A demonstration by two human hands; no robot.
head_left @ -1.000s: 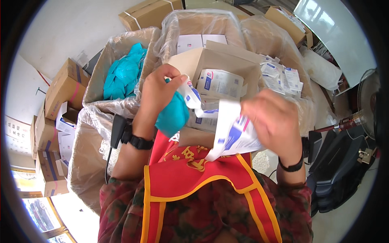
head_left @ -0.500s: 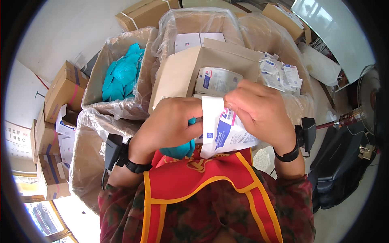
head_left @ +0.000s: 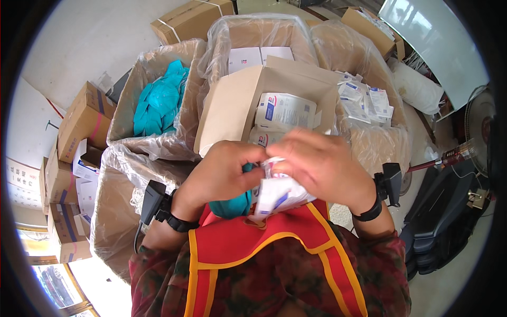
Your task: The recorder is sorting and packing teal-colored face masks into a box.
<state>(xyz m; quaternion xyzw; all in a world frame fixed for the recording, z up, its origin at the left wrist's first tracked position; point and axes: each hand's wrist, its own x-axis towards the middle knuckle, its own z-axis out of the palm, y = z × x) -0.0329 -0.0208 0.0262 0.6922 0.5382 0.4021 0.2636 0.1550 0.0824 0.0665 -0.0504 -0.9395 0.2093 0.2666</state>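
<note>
My left hand (head_left: 222, 171) and my right hand (head_left: 322, 166) meet close to my chest, both pinching a white paper packet (head_left: 277, 193) with blue and red print. A teal glove (head_left: 232, 203) is bunched under my left palm. Just beyond the hands stands an open cardboard box (head_left: 232, 105) with more white packets (head_left: 285, 111) inside.
Plastic-lined cartons surround the box: one at the left holds teal gloves (head_left: 158, 103), one behind holds white boxes (head_left: 259, 55), one at the right holds opened wrappers (head_left: 364, 100). Stacked cardboard boxes (head_left: 79, 121) line the left wall. A fan (head_left: 478, 137) stands at the right.
My hands, apart a second ago with the packet peeled open and the teal glove lifted, have come together over the packet and dropped closer to my chest.
</note>
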